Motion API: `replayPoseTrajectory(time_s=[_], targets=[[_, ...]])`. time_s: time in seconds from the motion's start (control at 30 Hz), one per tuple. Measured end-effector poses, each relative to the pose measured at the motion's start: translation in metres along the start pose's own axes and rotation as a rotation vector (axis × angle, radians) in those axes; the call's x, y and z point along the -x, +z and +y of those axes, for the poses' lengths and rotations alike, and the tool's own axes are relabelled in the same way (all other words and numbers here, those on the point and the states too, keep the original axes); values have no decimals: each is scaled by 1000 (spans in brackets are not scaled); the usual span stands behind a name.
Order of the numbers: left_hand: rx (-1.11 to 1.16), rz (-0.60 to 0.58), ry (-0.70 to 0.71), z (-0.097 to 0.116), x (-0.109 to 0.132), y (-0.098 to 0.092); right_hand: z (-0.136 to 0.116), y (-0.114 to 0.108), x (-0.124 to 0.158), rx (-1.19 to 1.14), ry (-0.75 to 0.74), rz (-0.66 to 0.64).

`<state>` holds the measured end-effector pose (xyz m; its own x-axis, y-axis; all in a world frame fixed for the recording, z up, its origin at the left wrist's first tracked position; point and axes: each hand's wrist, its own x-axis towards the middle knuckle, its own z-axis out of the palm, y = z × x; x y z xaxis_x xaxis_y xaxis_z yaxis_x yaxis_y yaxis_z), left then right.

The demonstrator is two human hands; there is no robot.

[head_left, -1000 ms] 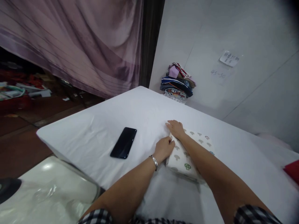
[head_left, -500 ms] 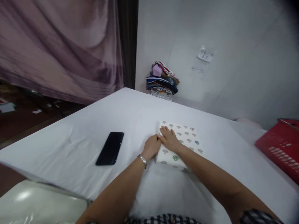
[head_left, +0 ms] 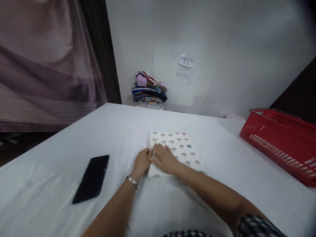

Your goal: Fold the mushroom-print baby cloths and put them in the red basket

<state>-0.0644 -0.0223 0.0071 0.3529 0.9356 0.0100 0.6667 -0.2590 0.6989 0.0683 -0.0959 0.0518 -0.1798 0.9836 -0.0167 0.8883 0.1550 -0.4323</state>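
Note:
A folded white cloth with grey mushroom prints (head_left: 181,144) lies flat on the white-covered table (head_left: 123,128). My right hand (head_left: 165,158) rests palm down on its left part, with the fingers spread. At the cloth's left edge is my left hand (head_left: 142,161), its fingers curled and closed on that edge, close to my right thumb. The left wrist wears a silvery bracelet (head_left: 132,181). To the left of my hands lies a black phone (head_left: 92,177).
A red plastic basket (head_left: 281,138) stands at the table's right side. Behind the far edge is a stack of folded clothes (head_left: 149,90) against the wall, near paper notes (head_left: 185,62). A pinkish curtain (head_left: 46,65) hangs at the left.
The view has turned to the right, so more of the basket shows. My right hand has slid slightly down from the cloth's upper left corner; my left hand remains at the left edge.

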Motion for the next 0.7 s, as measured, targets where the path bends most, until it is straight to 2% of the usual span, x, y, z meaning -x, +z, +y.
replayPoseTrajectory(time_s=[0.1,0.2,0.4,0.47,0.53,0.6,0.67,0.7], targets=[[-42,26,-7,2,0,0,10,-9,18,101,32,62],[-67,25,-22,6,2,-1,26,-6,31,135,88,14],[-77,12,-66,8,6,-9,37,8,32,139,94,30],[-116,61,-81,15,8,-13,36,8,32,129,94,39],[-187,159,8,29,9,-15,36,9,32,118,85,48],[-263,215,189,47,9,-13,35,10,31,113,73,66],[-330,174,324,62,7,-6,34,8,30,107,65,76],[-367,135,338,66,5,-1,34,6,30,97,62,66]])
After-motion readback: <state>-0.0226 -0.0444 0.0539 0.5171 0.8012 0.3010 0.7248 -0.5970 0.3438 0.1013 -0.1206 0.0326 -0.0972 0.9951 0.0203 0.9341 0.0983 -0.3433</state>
